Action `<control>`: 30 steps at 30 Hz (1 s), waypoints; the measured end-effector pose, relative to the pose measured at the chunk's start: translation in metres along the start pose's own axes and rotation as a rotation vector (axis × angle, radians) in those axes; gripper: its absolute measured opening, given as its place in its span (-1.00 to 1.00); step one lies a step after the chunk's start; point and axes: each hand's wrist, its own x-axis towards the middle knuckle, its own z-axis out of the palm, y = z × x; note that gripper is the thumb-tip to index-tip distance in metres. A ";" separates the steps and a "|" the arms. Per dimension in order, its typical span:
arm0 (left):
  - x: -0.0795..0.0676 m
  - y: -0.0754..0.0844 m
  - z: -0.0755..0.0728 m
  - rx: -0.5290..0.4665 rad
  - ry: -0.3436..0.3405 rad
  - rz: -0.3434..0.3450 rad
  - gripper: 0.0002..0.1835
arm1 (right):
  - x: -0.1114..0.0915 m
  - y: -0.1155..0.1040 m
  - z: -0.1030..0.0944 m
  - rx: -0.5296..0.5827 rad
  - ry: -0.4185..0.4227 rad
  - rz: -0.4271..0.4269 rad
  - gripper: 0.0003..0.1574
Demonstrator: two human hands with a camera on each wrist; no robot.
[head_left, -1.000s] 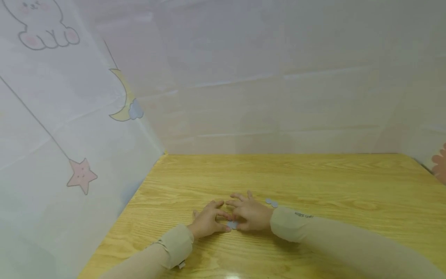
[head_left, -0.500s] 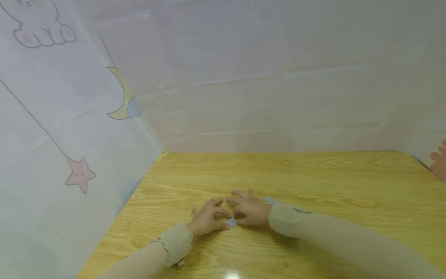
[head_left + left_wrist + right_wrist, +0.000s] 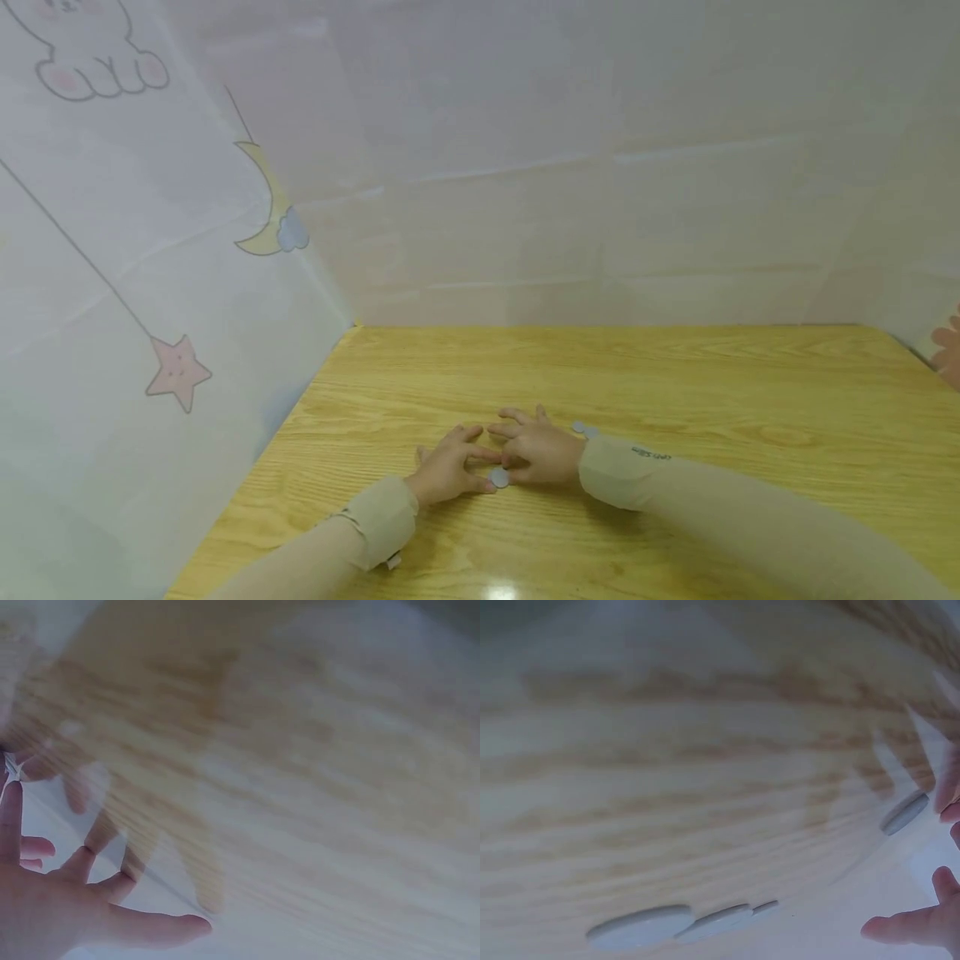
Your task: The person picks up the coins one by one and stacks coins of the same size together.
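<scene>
A small round grey disc lies flat on the wooden table between my two hands. My left hand reaches in from the left, its thumb tip at the disc's left edge. Its index finger extends over the disc's far side and meets the right fingertips. My right hand bends over the disc from the right, thumb and index close to its edge; whether they pinch anything is hidden. In the left wrist view several fingers of the left hand spread out. The right wrist view has a disc beside the right fingers.
Beyond the right wrist lie more grey discs, partly behind the sleeve. The right wrist view shows these discs in a row, touching or overlapping. A pale printed sheet stands along the table's back and sides.
Earlier, two overlapping discs showed between the hands; now one round face shows. My left index finger has straightened towards the right fingertips. The right hand has shifted slightly away from the table's near side.
</scene>
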 end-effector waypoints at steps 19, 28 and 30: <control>0.001 -0.002 0.000 -0.004 0.007 0.026 -0.62 | 0.003 -0.003 -0.002 -0.033 0.021 0.018 -0.83; -0.001 0.001 -0.003 -0.036 -0.018 0.018 -0.63 | 0.003 -0.004 -0.002 -0.017 0.018 0.025 -0.84; -0.001 0.001 -0.004 -0.044 -0.024 0.020 -0.63 | 0.003 -0.004 -0.002 -0.016 0.023 0.022 -0.85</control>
